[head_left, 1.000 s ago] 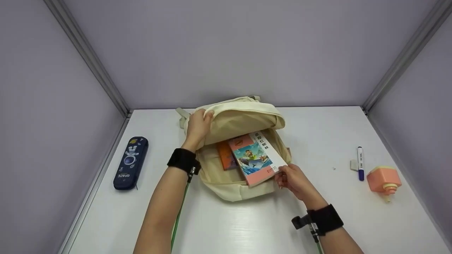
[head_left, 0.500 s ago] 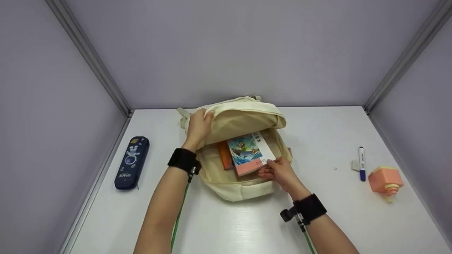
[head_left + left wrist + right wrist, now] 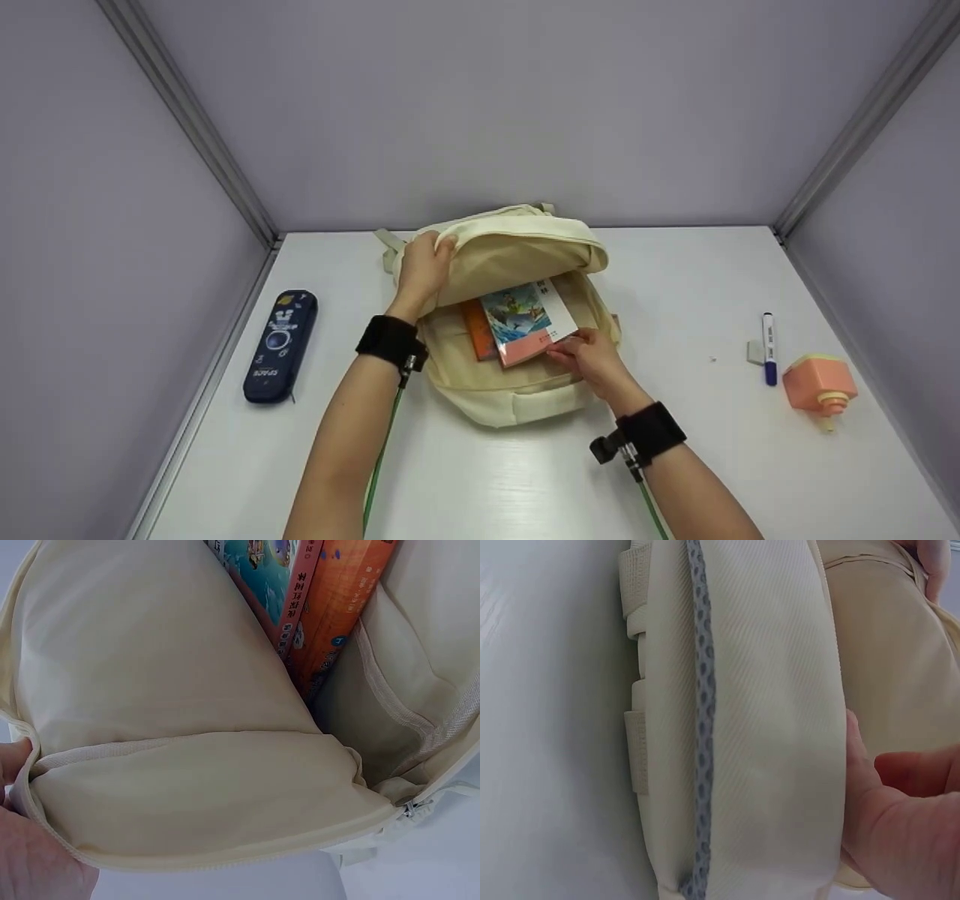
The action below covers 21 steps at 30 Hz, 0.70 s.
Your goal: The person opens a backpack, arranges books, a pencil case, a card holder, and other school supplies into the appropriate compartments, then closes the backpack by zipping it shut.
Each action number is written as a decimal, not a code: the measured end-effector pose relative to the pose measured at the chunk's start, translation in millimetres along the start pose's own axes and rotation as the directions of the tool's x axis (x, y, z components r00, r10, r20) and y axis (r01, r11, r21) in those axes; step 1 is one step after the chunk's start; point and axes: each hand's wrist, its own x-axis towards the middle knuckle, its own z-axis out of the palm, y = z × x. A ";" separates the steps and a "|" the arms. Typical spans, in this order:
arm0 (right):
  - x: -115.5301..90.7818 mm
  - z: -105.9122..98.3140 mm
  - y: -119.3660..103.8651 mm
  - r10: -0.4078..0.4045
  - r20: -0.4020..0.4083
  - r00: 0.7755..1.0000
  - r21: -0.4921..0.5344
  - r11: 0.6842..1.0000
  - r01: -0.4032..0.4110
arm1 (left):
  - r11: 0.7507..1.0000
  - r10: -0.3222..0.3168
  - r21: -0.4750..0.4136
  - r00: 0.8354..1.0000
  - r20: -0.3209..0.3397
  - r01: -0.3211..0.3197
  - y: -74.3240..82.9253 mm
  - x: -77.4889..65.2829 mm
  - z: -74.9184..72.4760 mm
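A cream backpack [image 3: 487, 409] lies on the table with its flap raised. My left hand [image 3: 424, 270] grips the flap's edge on the left; in the left wrist view, fingers [image 3: 15, 757] pinch the zipped rim. Inside the bag, a book [image 3: 525, 319] with a sea picture and a pink band partly covers an orange book [image 3: 480, 330]. Both upper ends disappear beneath the flap. My right hand [image 3: 596, 364] pinches the picture book's lower right corner, inside the bag's mouth. In the right wrist view the bag's side [image 3: 772, 720] hides the book from sight.
A dark blue pencil case [image 3: 279, 346] lies left of the bag. To the right are a white marker with a blue cap [image 3: 769, 349], a small pale eraser-like block [image 3: 754, 352] and an orange bottle-shaped object [image 3: 819, 386]. Grey walls [image 3: 487, 112] enclose the table.
My right hand has moved inward and up-left, sliding the picture book deeper into the backpack, under the flap. The left hand keeps its grip on the flap in the same place.
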 end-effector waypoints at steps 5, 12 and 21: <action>5.1 4.4 2.2 -0.018 0.030 0.999 -0.013 1.000 0.018 | 1.000 -0.005 0.029 1.000 0.019 0.004 -0.3 -1.0 0.3; 10.6 6.7 5.7 -0.054 0.064 0.997 -0.064 0.996 0.058 | 0.998 0.011 0.056 0.999 0.041 -0.014 -2.3 -0.9 0.8; 5.0 -2.0 5.6 -0.059 0.110 0.992 -0.120 0.990 0.072 | 0.999 0.016 0.034 0.999 0.040 -0.017 -2.1 -1.5 0.7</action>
